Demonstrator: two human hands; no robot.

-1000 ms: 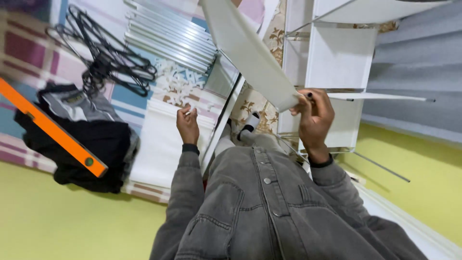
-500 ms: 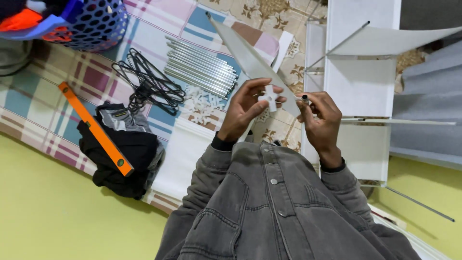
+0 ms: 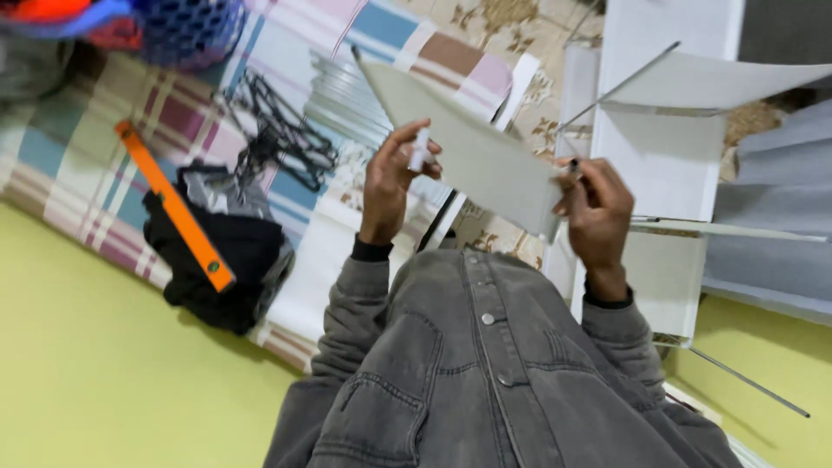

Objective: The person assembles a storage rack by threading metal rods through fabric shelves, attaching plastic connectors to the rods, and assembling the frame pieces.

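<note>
My left hand is raised and pinches a small white plastic connector between its fingers. My right hand grips the near corner of a flat white panel, which tilts up and away to the left between the two hands. A thin metal rod runs along the panel's far edge. The left hand sits just left of the panel face.
A partly built white panel-and-rod shelf unit stands at right. On the plaid blanket lie a bundle of metal rods, black hangers, an orange spirit level, dark clothing, white connectors. A blue basket sits top left.
My left hand has moved left with the connector, away from the right hand. The panel has swung to show more of its face. The view shifted and blurred.
</note>
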